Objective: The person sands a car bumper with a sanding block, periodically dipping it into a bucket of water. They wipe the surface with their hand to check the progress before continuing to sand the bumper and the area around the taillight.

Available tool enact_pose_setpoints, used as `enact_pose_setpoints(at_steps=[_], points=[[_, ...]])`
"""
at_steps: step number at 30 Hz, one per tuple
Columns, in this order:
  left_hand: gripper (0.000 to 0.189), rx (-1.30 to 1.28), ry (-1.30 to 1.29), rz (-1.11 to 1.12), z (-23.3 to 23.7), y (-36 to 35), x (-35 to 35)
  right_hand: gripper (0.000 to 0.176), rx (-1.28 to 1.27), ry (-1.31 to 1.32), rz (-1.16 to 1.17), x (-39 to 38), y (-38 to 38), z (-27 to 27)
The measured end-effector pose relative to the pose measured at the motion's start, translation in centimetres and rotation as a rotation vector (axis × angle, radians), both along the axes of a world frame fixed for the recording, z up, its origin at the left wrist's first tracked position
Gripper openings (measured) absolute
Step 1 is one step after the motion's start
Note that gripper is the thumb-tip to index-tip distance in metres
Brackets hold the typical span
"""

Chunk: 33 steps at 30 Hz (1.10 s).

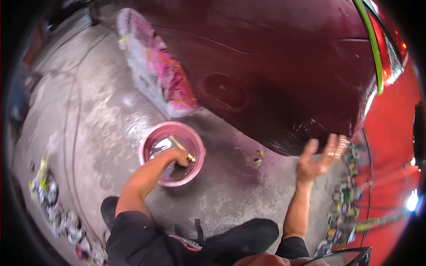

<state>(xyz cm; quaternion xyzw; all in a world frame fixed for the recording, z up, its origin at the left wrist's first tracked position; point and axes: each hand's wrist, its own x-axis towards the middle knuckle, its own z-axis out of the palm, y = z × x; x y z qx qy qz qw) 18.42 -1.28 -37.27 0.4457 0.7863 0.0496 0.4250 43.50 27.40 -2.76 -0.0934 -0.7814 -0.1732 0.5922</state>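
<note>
On the floor [111, 168]: pink basin [175, 182], water [162, 145] glinting; left hand [179, 156], fingers mostly hidden, grip I cannot tell; right hand [317, 165] released near glossy maroon panel [284, 88].

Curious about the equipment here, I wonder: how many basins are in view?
1: the pink basin on the floor, near the dark red panel, which may hide others.

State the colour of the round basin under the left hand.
Pink; the basin shows best in the head view.
</note>
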Motion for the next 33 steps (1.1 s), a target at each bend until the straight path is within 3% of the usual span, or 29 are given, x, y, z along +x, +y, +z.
enact_pose_setpoints(at_steps=[2,3,4,7,9,11,14,16,17,18,20,23,24,26,28,30,33], points=[[0.049,-0.07,-0.012,-0.182,1.4,0.8,-1.5,0.061,0.078,-0.293,-0.062,0.9,-0.7,-3.5],[0.053,-0.162,-0.057,-0.11,1.9,1.1,-2.2,0.066,0.051,-0.351,-0.102,1.1,-1.0,-5.0],[0.057,-0.24,0.033,-0.102,5.5,1.6,-1.6,0.071,0.031,-0.403,-0.141,1.1,-1.2,-5.6],[0.053,-0.076,0.109,-0.393,8.8,2.7,-1.2,0.077,-0.04,-0.577,-0.323,2.0,-1.5,-6.0],[0.041,0.196,0.332,-0.082,12.5,1.9,1.2,0.084,-0.046,-0.642,-0.375,1.8,-1.3,-6.6],[0.028,0.431,0.358,-0.123,17.4,1.8,1.3,0.085,-0.069,-0.592,-0.376,0.7,-1.7,-7.9],[0.018,1.605,0.72,0.217,21.6,3.9,0.9,0.084,-0.175,-0.464,-0.345,-0.9,-2.2,-9.5],[0.025,1.841,0.766,0.348,26.4,5.1,0.2,0.083,-0.208,-0.571,-0.389,-1.2,-3.9,-10.0],[0.034,1.84,0.906,0.408,28.3,5.8,-0.3,0.08,-0.156,-0.629,-0.372,-1.1,-4.0,-10.7],[0.058,1.672,0.966,0.496,29.1,6.7,-0.4,0.077,-0.215,-0.766,-0.38,-1.0,-4.9,-11.1],[0.073,1.668,0.996,0.661,27.9,11.5,-1.6,0.074,-0.367,-0.973,-0.294,-0.1,-7.2,-13.8],[0.079,1.738,1.016,0.681,23.6,16.2,-0.1,0.069,-0.547,-1.298,0.027,2.6,-9.4,-18.4],[0.079,1.736,1.003,0.659,22.1,17.1,0.5,0.069,-0.57,-1.29,0.021,3.2,-9.8,-18.7],[0.08,1.736,1.057,0.619,19.8,18.0,1.1,0.066,-0.781,-1.713,0.188,3.4,-10.2,-18.4],[0.08,1.711,1.092,0.586,17.9,17.8,1.2,0.064,-0.851,-1.654,0.194,2.6,-9.7,-18.2],[0.079,1.626,1.163,0.416,15.4,17.4,1.1,0.063,-0.904,-1.596,0.207,1.4,-9.0,-17.8],[0.077,1.503,1.153,0.298,12.8,15.2,1.9,0.059,-0.622,-1.25,0.208,0.0,-8.6,-15.9]])
